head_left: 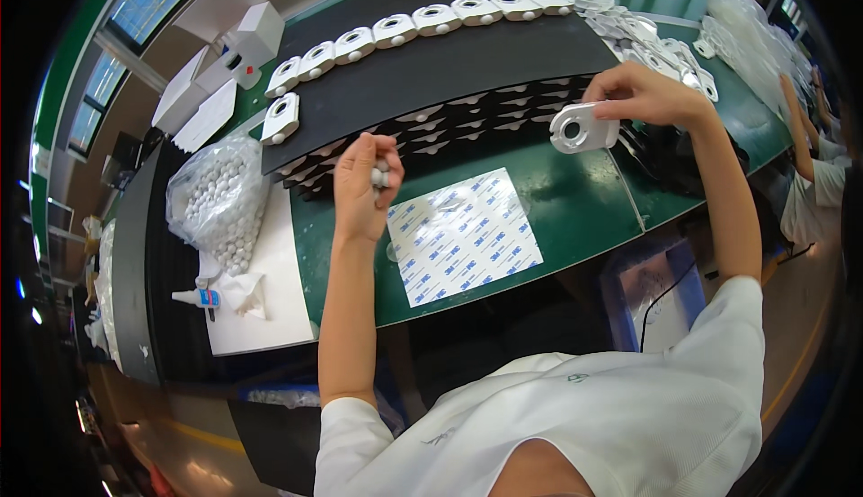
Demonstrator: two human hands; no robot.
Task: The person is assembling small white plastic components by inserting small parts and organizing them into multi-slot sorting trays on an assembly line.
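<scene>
My left hand (pixel 361 191) is closed around several small white balls (pixel 381 176), in front of the black board stack. Between the thumb and fingers of my right hand (pixel 640 94) is a white plastic part (pixel 582 129) with a rounded end and a round hole, held above the table's right side. Similar white parts, each with a white ball at its front edge, stand in a curved row (pixel 393 31) along the top black board (pixel 431 75). One more such part (pixel 280 119) sits at that board's left end.
Below the board stand stacked layers (pixel 449 126) of similar parts. A printed sheet (pixel 463 236) lies on the green table (pixel 355 295). At left are a bag of white balls (pixel 216 187) and a small bottle (pixel 196 298). Loose white parts (pixel 643 39) pile at far right; a blue bin (pixel 620 304) stands below.
</scene>
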